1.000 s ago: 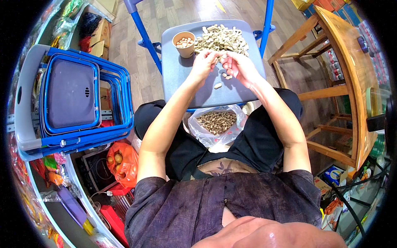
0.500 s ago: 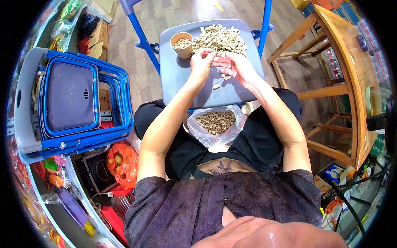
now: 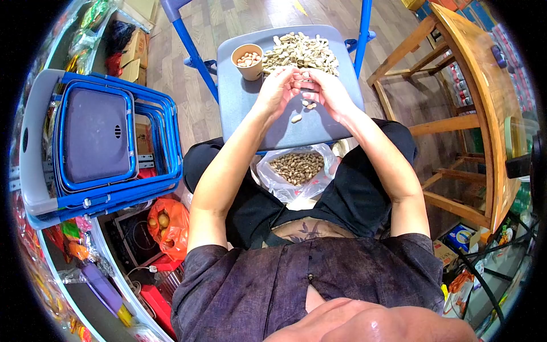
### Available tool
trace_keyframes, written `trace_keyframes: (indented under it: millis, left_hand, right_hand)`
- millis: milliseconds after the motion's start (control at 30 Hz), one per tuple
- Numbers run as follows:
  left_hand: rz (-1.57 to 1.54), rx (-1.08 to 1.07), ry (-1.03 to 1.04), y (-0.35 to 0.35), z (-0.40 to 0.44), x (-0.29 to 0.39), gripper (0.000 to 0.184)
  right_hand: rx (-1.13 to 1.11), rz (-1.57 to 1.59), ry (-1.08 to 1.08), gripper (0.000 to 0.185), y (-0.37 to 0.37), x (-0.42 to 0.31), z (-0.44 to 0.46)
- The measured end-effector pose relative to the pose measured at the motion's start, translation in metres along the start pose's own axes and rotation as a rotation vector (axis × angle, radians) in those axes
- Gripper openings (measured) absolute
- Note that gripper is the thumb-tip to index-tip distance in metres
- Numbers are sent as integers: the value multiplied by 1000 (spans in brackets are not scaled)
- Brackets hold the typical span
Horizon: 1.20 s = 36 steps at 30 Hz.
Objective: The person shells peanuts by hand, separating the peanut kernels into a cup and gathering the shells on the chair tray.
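Over the seat of a grey-blue chair (image 3: 239,122), my left hand (image 3: 277,91) and my right hand (image 3: 329,96) meet at the fingertips, both with curled fingers. A small pale peanut (image 3: 306,74) shows between them, partly hidden by the fingers. Just below lie a few loose peanut kernels (image 3: 309,105) and one whole peanut (image 3: 296,118). Beyond my hands spreads a heap of peanut shells (image 3: 302,52). To its left stands a paper cup (image 3: 250,72) with shelled kernels in it. Between my legs sits a plastic bag (image 3: 268,176) of unshelled peanuts (image 3: 296,167).
Folded blue-framed chairs (image 3: 97,134) lean at the left beside shelves of packaged goods. An orange bag (image 3: 174,231) of round produce is below them. A wooden table (image 3: 484,131) stands on its side at the right, with black cables (image 3: 484,285) lower down.
The fingers of both hands have shifted and curled closer around the peanut. The view has moved very slightly; the cup, shells and bag stay where they were.
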<state>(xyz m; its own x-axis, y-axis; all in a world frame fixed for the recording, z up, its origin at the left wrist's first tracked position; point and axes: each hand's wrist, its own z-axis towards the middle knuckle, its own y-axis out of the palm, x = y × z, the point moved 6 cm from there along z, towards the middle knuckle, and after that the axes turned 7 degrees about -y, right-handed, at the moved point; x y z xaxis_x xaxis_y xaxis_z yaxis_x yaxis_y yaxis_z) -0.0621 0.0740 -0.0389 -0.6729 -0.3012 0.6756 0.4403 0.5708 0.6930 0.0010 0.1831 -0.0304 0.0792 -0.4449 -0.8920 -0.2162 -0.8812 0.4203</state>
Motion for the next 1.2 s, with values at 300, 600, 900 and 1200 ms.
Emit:
trace_keyframes:
  millis: [300,600,900,1200]
  left_hand:
    - [530,102,185,9,-4,5,21]
    - [589,139,214,5,-2,5,16]
    - [557,39,165,12,-6,6,17]
    - [432,-6,74,5,-1,2,15]
  right_hand:
    - [20,-233,-78,40,4,-4,-6]
    - [-52,-414,-37,37,-8,-8,0]
    - [-13,-303,35,30,-3,-14,-9]
    - [-49,-303,92,28,-3,-10,-8]
